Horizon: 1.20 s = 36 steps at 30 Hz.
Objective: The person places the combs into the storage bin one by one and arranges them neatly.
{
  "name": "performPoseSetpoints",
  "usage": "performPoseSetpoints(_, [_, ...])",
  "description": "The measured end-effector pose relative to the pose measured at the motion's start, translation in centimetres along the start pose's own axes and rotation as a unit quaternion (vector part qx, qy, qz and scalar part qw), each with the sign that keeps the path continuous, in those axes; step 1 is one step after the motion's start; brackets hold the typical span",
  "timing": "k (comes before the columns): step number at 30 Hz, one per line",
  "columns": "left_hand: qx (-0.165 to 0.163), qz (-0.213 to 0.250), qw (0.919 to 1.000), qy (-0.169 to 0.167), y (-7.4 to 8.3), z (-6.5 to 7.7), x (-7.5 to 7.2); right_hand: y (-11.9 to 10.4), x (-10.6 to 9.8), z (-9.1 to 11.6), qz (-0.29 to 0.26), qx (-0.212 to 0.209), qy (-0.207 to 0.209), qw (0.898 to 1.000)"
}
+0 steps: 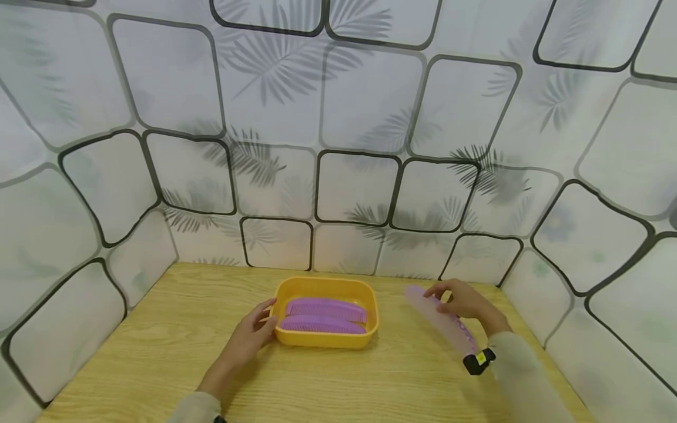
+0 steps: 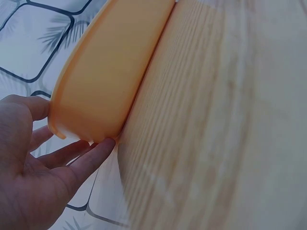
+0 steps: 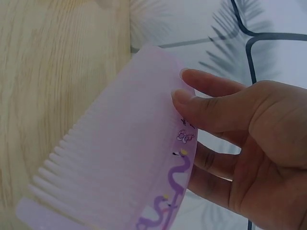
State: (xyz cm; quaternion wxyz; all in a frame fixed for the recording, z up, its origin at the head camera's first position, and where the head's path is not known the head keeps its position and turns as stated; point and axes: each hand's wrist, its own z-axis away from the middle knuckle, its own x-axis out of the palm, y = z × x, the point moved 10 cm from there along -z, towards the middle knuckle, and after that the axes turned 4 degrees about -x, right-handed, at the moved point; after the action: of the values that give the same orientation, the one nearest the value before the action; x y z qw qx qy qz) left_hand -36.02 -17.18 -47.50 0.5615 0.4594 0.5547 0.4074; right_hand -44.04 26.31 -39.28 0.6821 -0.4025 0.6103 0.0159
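In the head view, my left hand point(image 1: 248, 335) holds the left end of a yellow plastic tray point(image 1: 325, 339). The left wrist view has the thumb at the rim and the fingertips against the outer wall of the tray point(image 2: 103, 72). Two purple combs, a rear one point(image 1: 325, 306) and a front one point(image 1: 319, 324), lie side by side in it. On the right, my right hand point(image 1: 462, 302) pinches a pale pink-purple comb point(image 1: 441, 320) by its spine. Flamingo prints decorate that comb's point(image 3: 129, 129) edge in the right wrist view, where its teeth point left, away from the palm.
A light wood-grain table point(image 1: 211, 294) lies under the tray. Patterned fabric walls point(image 1: 275, 182) with leaf prints and rounded squares enclose its back and sides. A black band with a small device point(image 1: 478, 360) sits at the right wrist.
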Motion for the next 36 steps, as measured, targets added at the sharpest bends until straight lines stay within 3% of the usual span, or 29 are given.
performPoseSetpoints(19, [0.002,0.003,1.0,-0.002,0.4,0.0,0.1,-4.4,0.6,-4.5,0.017,-0.051,-0.008,0.999])
performPoseSetpoints(36, [0.002,0.006,1.0,-0.006,0.3,-0.1,0.1,-8.1,1.7,-7.9,0.017,-0.061,-0.017,0.998])
